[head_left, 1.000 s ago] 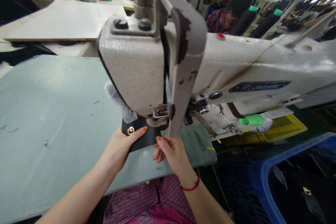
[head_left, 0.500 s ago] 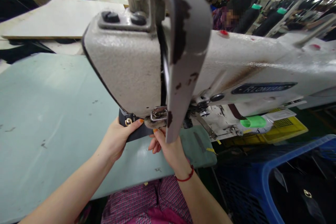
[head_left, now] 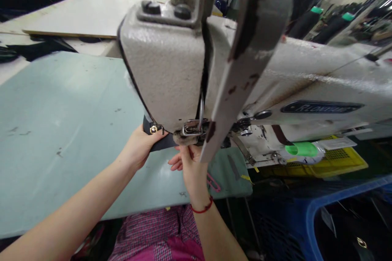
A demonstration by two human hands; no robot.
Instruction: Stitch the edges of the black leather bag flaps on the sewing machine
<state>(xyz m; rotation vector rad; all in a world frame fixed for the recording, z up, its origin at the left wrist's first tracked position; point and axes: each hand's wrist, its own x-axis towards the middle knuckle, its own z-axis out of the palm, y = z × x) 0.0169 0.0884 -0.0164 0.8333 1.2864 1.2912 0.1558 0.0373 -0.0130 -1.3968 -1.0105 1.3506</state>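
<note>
I've got the left hand [head_left: 138,149] clamped on the near-left end of a dark navy leather piece [head_left: 163,144], thumb on top just beside its small gold stud [head_left: 153,129]. The piece lies flat on the pale green bench [head_left: 61,130] and its far part runs under the head of the off-white cast-metal sewing machine [head_left: 165,73], so most of it is hidden. My right hand [head_left: 190,166] is just right of the left, apart from it, fingers curled up under the metal presser foot [head_left: 192,128] at the piece's right end; I can't tell whether it grips the leather. There's a red string bracelet [head_left: 202,209] on that wrist and a pink clip [head_left: 213,182] on the bench just right of it. Near right stands a blue plastic crate [head_left: 309,212], and beyond it a yellow mesh basket [head_left: 343,160].
</note>
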